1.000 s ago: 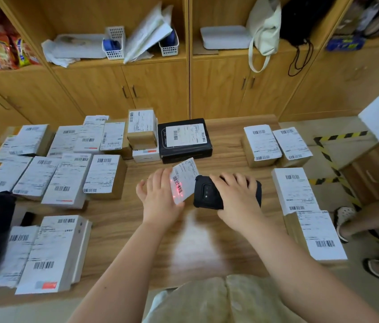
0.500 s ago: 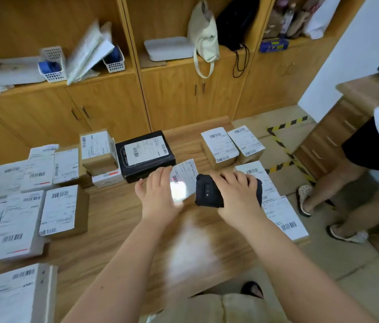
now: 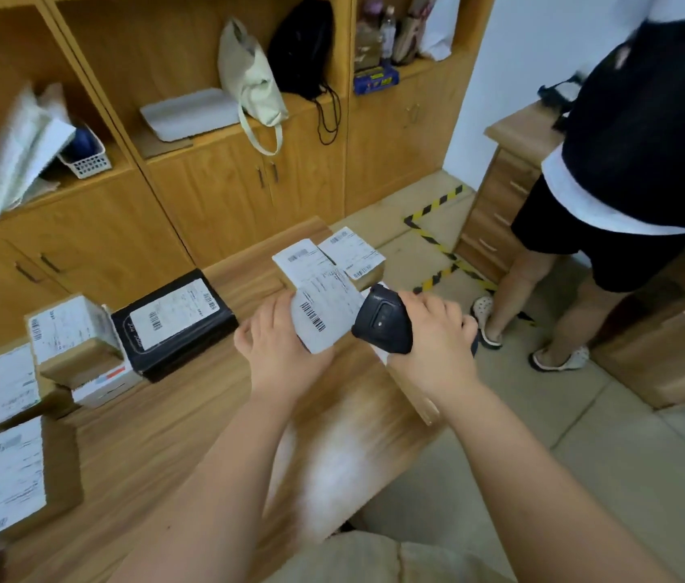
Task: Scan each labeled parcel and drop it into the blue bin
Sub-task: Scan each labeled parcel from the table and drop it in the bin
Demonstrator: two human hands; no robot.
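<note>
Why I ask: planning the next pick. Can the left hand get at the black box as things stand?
Likely not yet. The left hand grips a labeled parcel facing the scanner, so it is occupied. Otherwise the way looks free: only bare table lies between it and the black box.

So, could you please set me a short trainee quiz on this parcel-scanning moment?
1. Multiple choice: what does the right hand hold?
A. a black scanner
B. a roll of tape
C. a pen
2. True or false: the black box lies on the table.
3. Fill in: the labelled parcel is held up by the ____ hand.

Key
1. A
2. True
3. left; the left hand grips it with the label turned towards the scanner.
</note>
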